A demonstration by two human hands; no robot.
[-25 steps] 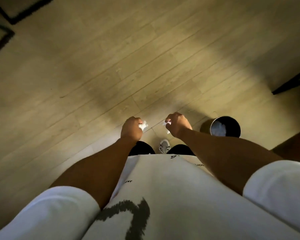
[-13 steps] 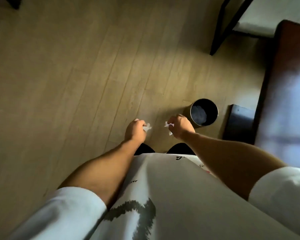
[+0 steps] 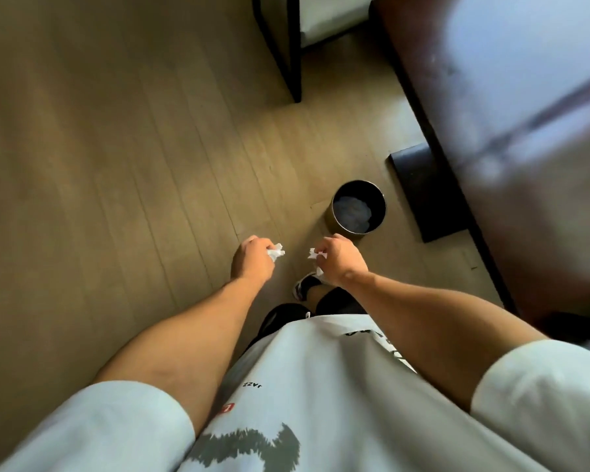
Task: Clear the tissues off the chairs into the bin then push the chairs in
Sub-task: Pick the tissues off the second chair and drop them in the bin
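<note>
Wood-look planks in a pale tan cover the floor, running away from me in long strips, dim on the side far from the bin and lighter around it. I am looking straight down past a white T-shirt with black print. The bin, a small round dark container, stands upright on the floor; pale crumpled material lies in its bottom.

My left hand is short of the bin and off to its left, fingers curled around a crumpled white tissue that pokes out past the knuckles. My right hand is nearer, just short of the bin's rim and not over its opening, fingers closed on a second tissue, with white scraps showing above and below the fist. The two hands are near each other but apart.

Beyond the bin, towards the top of the view, a dark chair frame stands on the floor with a pale seat partly visible. To the right of the bin sits a dark block foot, touching the floor, and above it a dark brown desk whose glossy top reflects bluish window light; this area is blurred. Directly below my right hand, one shoe shows on the floor.
</note>
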